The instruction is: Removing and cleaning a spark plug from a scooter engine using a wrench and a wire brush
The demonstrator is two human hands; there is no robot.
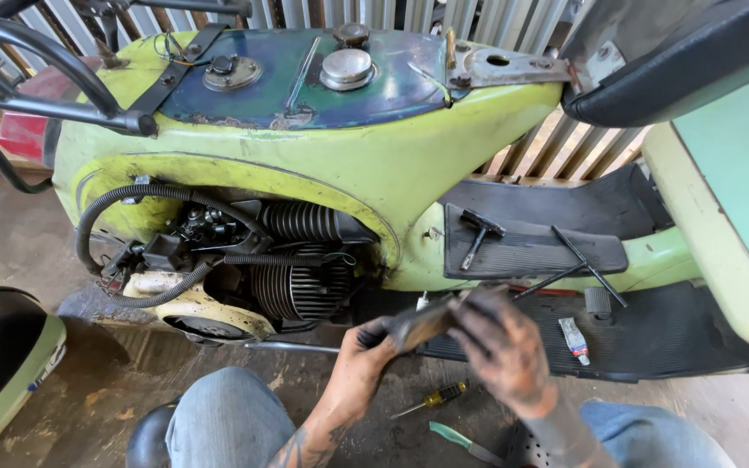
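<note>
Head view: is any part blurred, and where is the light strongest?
Head view: both hands, left and right, and the dark flat piece they hold are motion-blurred; the engine and scooter body look sharp; daylight is strongest behind the slats; the frame edges bend from a wide lens.

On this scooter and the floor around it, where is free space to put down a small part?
Free: the right end of the black floor mat, past the small tube; the concrete floor left of the engine. Crowded: the ribbed mat with T-wrenches, and the floor by the screwdriver.
</note>
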